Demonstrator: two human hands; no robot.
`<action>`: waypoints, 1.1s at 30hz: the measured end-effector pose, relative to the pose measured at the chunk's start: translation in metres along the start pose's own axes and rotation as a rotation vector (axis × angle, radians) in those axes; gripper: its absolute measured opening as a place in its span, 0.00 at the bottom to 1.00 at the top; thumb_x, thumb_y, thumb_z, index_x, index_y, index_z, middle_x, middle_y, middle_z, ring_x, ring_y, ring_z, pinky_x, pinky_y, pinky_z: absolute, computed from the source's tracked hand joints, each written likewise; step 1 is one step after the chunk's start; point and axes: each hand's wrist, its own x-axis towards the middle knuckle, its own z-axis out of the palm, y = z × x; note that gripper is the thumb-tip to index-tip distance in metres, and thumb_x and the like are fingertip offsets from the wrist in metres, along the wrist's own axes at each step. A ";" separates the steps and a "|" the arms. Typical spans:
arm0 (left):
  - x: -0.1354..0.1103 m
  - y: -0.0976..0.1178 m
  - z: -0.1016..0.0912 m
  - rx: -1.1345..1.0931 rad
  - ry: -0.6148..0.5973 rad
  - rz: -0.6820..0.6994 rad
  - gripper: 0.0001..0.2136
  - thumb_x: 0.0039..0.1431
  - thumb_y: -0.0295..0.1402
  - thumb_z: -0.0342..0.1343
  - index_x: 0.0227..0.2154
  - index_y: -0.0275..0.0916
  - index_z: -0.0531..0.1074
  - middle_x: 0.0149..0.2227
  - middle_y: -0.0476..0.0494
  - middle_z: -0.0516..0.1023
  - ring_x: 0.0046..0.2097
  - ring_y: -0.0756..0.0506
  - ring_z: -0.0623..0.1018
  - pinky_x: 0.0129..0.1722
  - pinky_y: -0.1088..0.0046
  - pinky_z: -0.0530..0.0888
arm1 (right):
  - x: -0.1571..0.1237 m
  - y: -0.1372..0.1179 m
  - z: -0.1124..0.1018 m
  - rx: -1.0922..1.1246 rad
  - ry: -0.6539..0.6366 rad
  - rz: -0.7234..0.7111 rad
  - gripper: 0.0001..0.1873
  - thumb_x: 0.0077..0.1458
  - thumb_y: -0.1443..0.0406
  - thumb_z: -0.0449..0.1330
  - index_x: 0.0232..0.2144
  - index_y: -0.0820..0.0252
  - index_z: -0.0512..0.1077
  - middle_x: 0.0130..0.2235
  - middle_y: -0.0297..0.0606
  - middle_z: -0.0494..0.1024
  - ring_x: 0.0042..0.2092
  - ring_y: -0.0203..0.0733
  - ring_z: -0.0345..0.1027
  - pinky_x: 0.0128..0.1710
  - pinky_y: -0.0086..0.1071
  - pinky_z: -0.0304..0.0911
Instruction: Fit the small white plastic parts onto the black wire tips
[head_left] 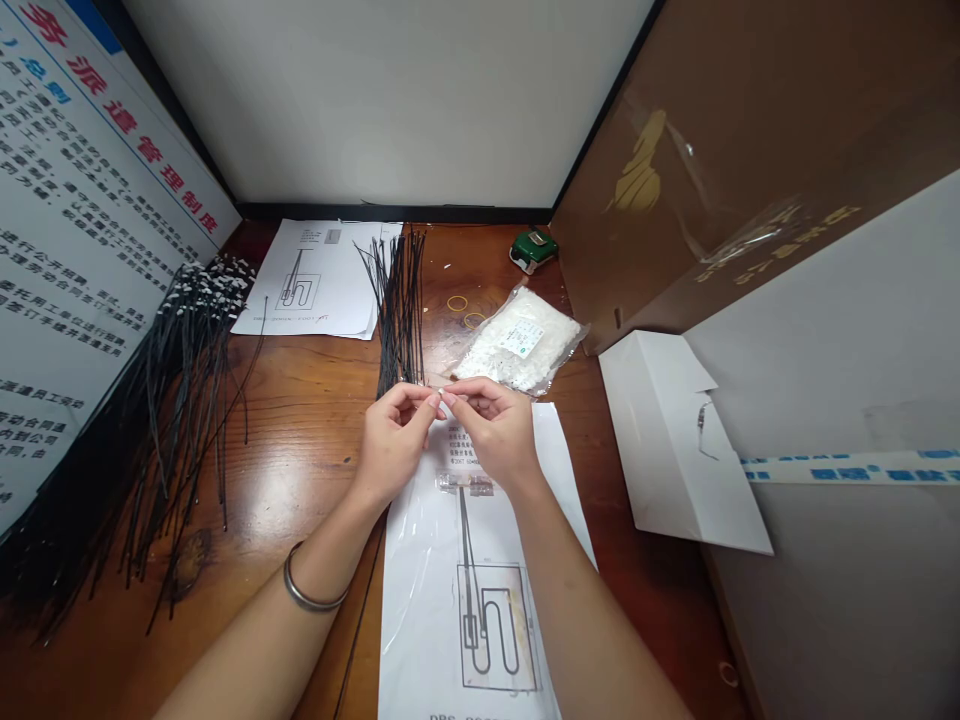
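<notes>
My left hand (pixel 390 440) and my right hand (pixel 495 430) meet fingertip to fingertip above the top of a white drawing sheet (pixel 465 580). Both pinch something small and pale between thumb and forefinger; I cannot make out what it is. A thin black wire (pixel 360 620) runs down from under my left hand toward the table's near edge. Just beyond my hands lies a bundle of thin black wires (pixel 401 300). A clear bag of small white parts (pixel 521 340) lies right of that bundle. A metal bangle sits on my left wrist.
A large heap of black wires with white ends (pixel 172 400) covers the left of the wooden table (pixel 300 420). A second drawing sheet (pixel 322 280) lies at the back. A green tape measure (pixel 534 248), two rubber bands (pixel 465 310) and a folded white sheet (pixel 675 440) are on the right.
</notes>
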 end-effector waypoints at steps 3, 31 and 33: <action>0.000 -0.001 0.000 0.007 -0.006 -0.002 0.09 0.51 0.37 0.62 0.27 0.36 0.73 0.24 0.49 0.74 0.18 0.56 0.66 0.17 0.80 0.63 | 0.000 -0.002 0.000 -0.005 0.003 0.025 0.04 0.46 0.64 0.65 0.27 0.59 0.75 0.26 0.35 0.78 0.26 0.37 0.70 0.26 0.32 0.64; 0.002 -0.004 -0.001 -0.091 0.015 -0.095 0.11 0.46 0.37 0.64 0.27 0.34 0.73 0.23 0.48 0.76 0.22 0.52 0.74 0.21 0.78 0.71 | 0.000 0.000 0.000 0.063 -0.002 0.068 0.04 0.44 0.66 0.66 0.25 0.60 0.75 0.25 0.36 0.79 0.27 0.38 0.72 0.26 0.31 0.65; 0.002 -0.004 -0.001 -0.087 0.014 -0.098 0.11 0.46 0.37 0.64 0.27 0.34 0.73 0.24 0.48 0.77 0.22 0.52 0.74 0.21 0.78 0.71 | 0.001 0.000 -0.001 0.066 -0.011 0.084 0.04 0.43 0.66 0.66 0.25 0.60 0.76 0.25 0.36 0.79 0.26 0.37 0.71 0.26 0.30 0.65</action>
